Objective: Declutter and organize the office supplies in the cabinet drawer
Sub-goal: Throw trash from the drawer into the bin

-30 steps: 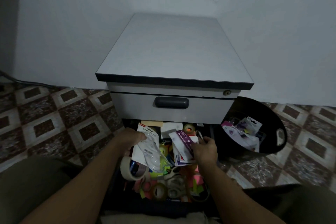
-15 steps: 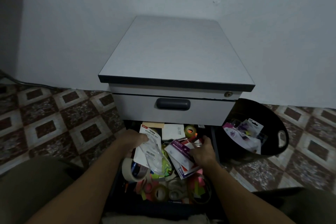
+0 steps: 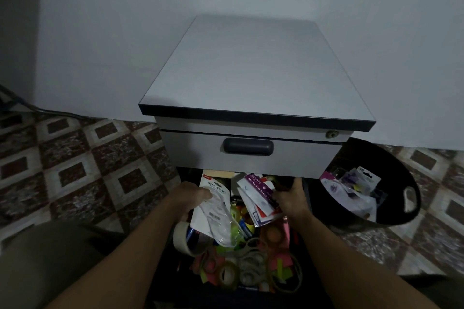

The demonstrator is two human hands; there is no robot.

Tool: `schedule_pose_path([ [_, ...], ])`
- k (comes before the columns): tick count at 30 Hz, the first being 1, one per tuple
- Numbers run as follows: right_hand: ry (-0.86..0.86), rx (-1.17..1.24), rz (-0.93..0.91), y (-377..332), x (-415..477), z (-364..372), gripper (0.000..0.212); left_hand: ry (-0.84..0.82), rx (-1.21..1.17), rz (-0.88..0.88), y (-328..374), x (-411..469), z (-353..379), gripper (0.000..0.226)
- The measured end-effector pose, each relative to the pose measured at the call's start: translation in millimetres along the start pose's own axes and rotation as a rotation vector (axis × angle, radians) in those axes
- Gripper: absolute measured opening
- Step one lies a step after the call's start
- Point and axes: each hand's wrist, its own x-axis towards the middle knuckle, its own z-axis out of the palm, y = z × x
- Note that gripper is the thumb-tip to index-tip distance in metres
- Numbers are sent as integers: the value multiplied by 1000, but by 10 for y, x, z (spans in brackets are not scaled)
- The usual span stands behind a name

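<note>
The rear of the open drawer (image 3: 307, 198) is hidden under the closed drawer front (image 3: 301, 158) above it, and its near end runs off the bottom of the frame. The left grip (image 3: 187, 198) has its fingers out of sight beneath the stapler set packet (image 3: 213, 211). The right grip (image 3: 292, 202) has most of its fingers behind the mechanical pencil packet (image 3: 258, 195). The packets (image 3: 351, 188) in the black bin (image 3: 391, 158) at the right are too dim to name.

Small office or home-office corner: grey pedestal cabinet (image 3: 253, 70) against a plain wall, stationery-crammed drawer (image 3: 164, 268) under left grip (image 3: 188, 198) and right grip (image 3: 292, 202), black bin (image 3: 391, 165) right of them, patterned floor tiles (image 3: 75, 170) left.
</note>
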Motion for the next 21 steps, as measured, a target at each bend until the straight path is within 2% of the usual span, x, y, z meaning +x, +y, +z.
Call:
schedule_pose_path([
  [4, -46, -19, 92, -72, 27, -36, 58, 9, 12, 6, 9, -18, -4, 17],
  [8, -72, -56, 108, -84, -2, -15, 48, 19, 8, 16, 9, -21, -15, 20],
  [13, -95, 32, 54, -41, -15, 2, 58, 12, 20, 13, 5, -34, -9, 24],
  [18, -189, 119, 138, -58, 33, 104, 51, 5, 5, -6, 5, -79, -50, 27],
  [21, -204, 112, 168, -59, 61, 178, 55, 13, -6, -5, 14, -96, -100, 16],
])
